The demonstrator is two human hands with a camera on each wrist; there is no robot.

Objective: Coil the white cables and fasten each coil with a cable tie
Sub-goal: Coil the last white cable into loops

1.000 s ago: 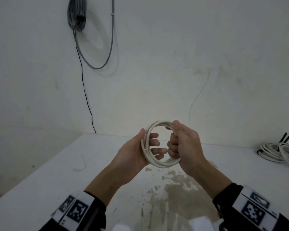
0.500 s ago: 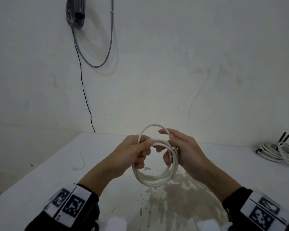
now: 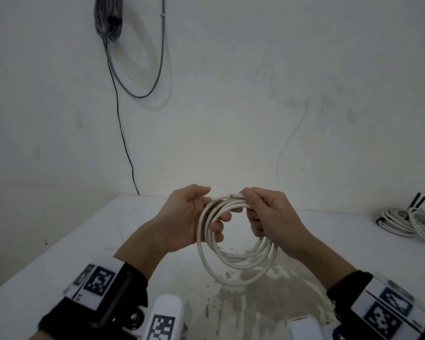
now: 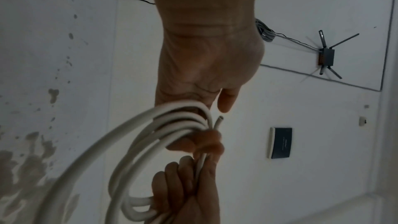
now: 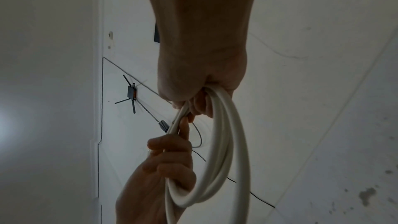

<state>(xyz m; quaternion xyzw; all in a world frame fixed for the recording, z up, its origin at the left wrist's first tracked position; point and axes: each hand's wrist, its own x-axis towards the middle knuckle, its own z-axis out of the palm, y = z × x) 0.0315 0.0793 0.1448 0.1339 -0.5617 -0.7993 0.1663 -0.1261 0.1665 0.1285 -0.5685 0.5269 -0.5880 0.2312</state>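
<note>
Left hand (image 3: 182, 217): my fingers grip the white cable coil (image 3: 233, 256) at its top.
Right hand (image 3: 272, 217): my fingers grip the same coil, above the tabletop (image 3: 59, 253).

The top of the cable coil (image 3: 233, 256) is covered by my right hand (image 3: 272, 222) and my left hand (image 3: 187, 217), so I cannot tell whether a tie is on it. Right of the coil, the cable pile (image 3: 407, 220) runs off the frame edge. In the left wrist view the coil's near loops are blurred.
</note>
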